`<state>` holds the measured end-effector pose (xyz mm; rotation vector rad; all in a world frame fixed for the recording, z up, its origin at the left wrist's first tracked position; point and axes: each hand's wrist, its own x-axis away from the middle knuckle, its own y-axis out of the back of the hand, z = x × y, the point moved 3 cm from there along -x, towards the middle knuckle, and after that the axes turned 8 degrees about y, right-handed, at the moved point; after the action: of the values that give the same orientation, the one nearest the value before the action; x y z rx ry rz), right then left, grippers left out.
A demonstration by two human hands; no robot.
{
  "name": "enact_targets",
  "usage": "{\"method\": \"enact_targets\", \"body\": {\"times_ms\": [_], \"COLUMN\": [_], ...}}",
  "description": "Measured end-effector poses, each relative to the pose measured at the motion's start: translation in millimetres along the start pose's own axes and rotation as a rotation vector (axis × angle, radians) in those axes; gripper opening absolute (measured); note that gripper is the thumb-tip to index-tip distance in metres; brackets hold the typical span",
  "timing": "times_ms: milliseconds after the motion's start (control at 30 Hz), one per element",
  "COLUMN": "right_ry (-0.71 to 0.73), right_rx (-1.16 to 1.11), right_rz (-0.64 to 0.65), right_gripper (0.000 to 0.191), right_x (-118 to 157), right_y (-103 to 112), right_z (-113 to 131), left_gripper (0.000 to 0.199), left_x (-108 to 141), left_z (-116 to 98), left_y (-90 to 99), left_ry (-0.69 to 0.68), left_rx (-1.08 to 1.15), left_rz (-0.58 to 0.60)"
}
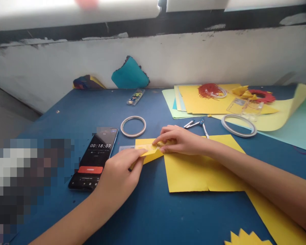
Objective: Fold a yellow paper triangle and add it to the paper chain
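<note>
My left hand (122,168) is closed, its thumb and forefinger pinching the raised edge of a narrow piece of yellow paper (153,157). A small dark tip pokes out by its fingers; I cannot make out what it belongs to. Curled over the same paper from the right, my right hand (180,140) grips it with thumb and fingertips. A clear ruler (126,148) lies at the paper's left end, partly hidden by my left hand. Under my right wrist is a larger yellow sheet (193,173) with a small nick in its lower edge.
A phone (93,160) showing a timer lies left of my left hand. Beyond are a tape roll (133,126), a compass (201,123) and another tape roll (239,126). Coloured sheets (193,102) with red thread (211,91) lie at the back right. A zigzag-edged yellow cutout (244,238) is near the front.
</note>
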<state>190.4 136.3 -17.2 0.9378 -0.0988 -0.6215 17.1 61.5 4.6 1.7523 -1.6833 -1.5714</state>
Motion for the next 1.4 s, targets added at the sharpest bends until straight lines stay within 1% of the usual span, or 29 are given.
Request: {"method": "enact_targets", "body": {"times_ms": [100,167,300,433,633,700,767,867,933,1000,1067,1133,1233,1400], "right_ry": [0.000,-0.001,0.000,-0.007,0.002,0.004,0.004,0.007,0.016,0.021,0.022,0.021,0.015,0.011], "right_rx": [-0.004,-0.004,0.012,0.043,0.048,0.046,0.041,0.013,-0.007,-0.012,-0.013,-0.018,-0.024,-0.025], "right_rz": [-0.005,-0.008,-0.017,-0.018,-0.015,-0.020,-0.031,-0.047,-0.054,-0.065,-0.079,-0.083,-0.070,-0.064], "right_gripper": [0.022,0.022,0.021,0.018,0.011,0.010,0.013,0.018,0.018,0.021,0.023,0.023,0.024,0.026], "right_x": [0.3,0.5,1.1,2.2,2.5,2.4,2.2,1.6,1.0,0.6,0.7,1.2,2.4,4.0], "right_y": [0.0,-0.4,-1.4,-1.9,-2.1,-2.3,-2.6,-3.2,-3.6,-3.8,-3.7,-3.6,-3.7,-3.8], "right_z": [0.3,0.2,-0.2,-0.1,0.1,-0.8,-1.8,-2.7,-2.7,-2.7,-2.8,-3.0,-3.7,-3.8], "left_gripper": [0.018,0.019,0.020,0.020,0.019,0.020,0.019,0.015,0.015,0.019,0.027,0.032,0.033,0.031], "left_x": [-8.2,-12.1,-17.6,-22.0,-28.1,-28.9,-27.2,-17.7,-7.9,2.7,12.1,18.4,22.0,18.7], "left_z": [-0.5,-1.2,-2.3,-2.0,-0.7,-1.7,-4.3,-13.6,-22.6,-31.9,-39.6,-44.0,-42.8,-32.8], "left_y": [-3.3,-4.4,-6.5,-11.6,-17.0,-16.3,-11.5,1.2,7.7,8.4,3.9,-2.3,-8.7,-8.1], "left_ry": [-0.124,-0.170,-0.196,-0.254,-0.330,-0.351,-0.356,-0.369,-0.375,-0.389,-0.423,-0.461,-0.474,-0.439], "left_rx": [-0.100,-0.130,-0.148,-0.211,-0.227,-0.239,-0.247,-0.252,-0.245,-0.250,-0.282,-0.336,-0.419,-0.499], "left_rz": [-0.040,-0.057,-0.071,-0.069,-0.116,-0.122,-0.123,-0.075,0.015,0.124,0.200,0.215,0.203,0.185]}}
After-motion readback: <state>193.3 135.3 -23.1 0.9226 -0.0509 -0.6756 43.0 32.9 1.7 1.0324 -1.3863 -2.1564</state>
